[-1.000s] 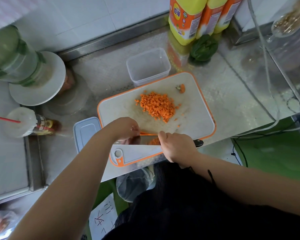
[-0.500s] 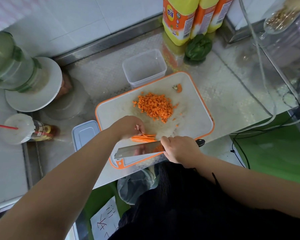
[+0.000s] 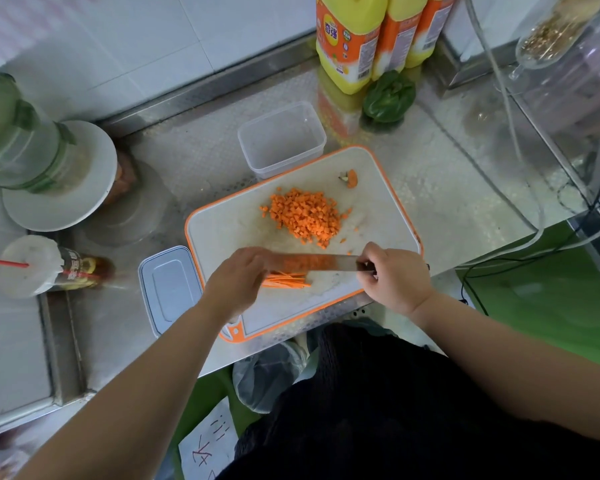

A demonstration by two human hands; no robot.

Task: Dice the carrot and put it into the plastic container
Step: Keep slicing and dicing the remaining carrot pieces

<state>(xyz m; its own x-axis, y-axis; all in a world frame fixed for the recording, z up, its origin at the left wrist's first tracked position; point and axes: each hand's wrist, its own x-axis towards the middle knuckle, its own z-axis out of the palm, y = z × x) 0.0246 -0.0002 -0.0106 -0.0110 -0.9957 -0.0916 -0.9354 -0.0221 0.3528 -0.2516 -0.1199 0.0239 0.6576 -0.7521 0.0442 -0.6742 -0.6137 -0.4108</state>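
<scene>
A pile of diced carrot lies in the middle of the white, orange-rimmed cutting board. Near the board's front, a bundle of thin carrot strips lies flat, and my left hand holds its left end down. My right hand grips the handle of a broad knife, whose blade lies across just behind the strips. A carrot stub sits at the board's far right corner. The clear plastic container stands empty just behind the board.
The container's lid lies left of the board. Yellow oil bottles and a green pepper stand at the back. On the left are a plate bearing a green jar and a cup with a red straw. Cables run at the right.
The knife has lifted and swung to the far side of the carrot strips, its flat now facing up. My left hand stayed on the strips, which now show more fully.
</scene>
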